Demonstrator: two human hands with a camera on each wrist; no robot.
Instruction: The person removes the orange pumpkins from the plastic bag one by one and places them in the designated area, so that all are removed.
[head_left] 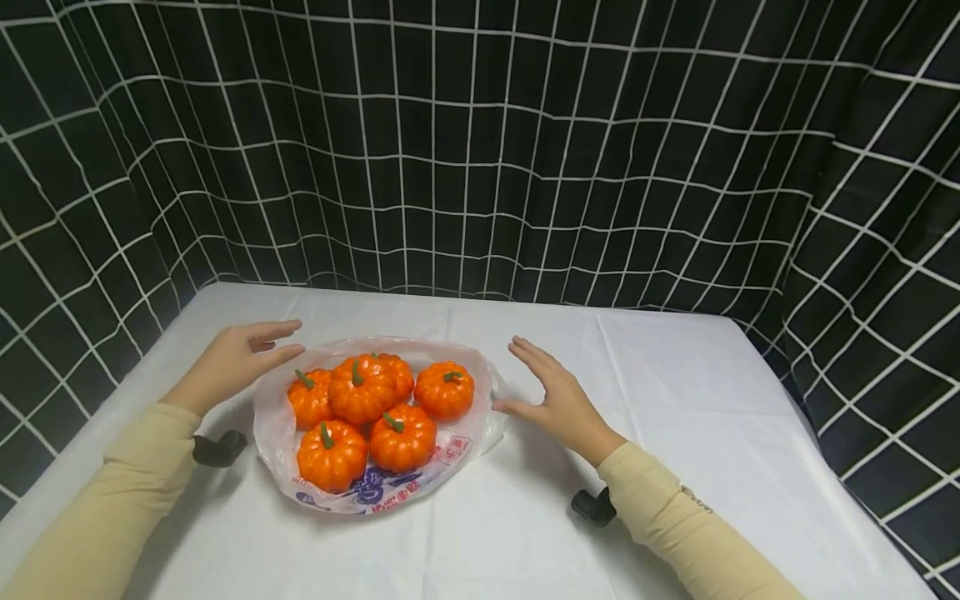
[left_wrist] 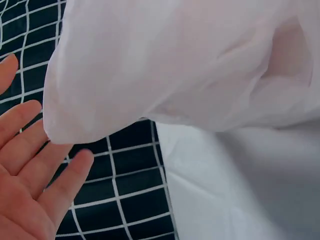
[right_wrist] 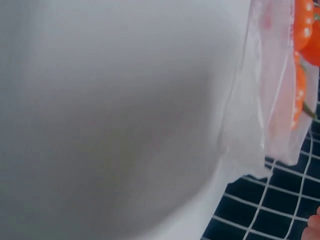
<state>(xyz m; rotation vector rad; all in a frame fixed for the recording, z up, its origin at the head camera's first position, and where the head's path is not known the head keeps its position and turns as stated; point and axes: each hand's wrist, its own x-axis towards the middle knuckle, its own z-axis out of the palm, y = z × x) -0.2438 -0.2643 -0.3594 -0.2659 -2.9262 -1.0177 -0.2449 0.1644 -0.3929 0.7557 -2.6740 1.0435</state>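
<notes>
Head view: From where I stand, the plastic bag (head_left: pixel 272 417) is the reference point. It sits spread on the white-covered table (head_left: pixel 525 542), mouth upward, with six orange pumpkins (head_left: pixel 403 443) inside it. The left hand (head_left: pixel 236 358) is at the bag's left edge, thumb apart from the fingers. The right hand (head_left: pixel 558 404) is beside the bag's right edge, thumb and fingers likewise spaced. Neither hand is clamped on anything.

Left wrist view: The fingers are spread at the bag's outer wall; contact cannot be confirmed. The film appears thin, limp and prone to folding. Expect it to slip if held by one layer.

Right wrist view: Only fingertips show, beyond the bag; their spacing cannot be told. The wall sags loosely around the pumpkins. Their weight is not evident; smooth, glossy skins suggest rolling. Recommended hold: gather a thick fold of rim on opposite sides of the bag. Avoid sharp pulls, which may tear the film.
</notes>
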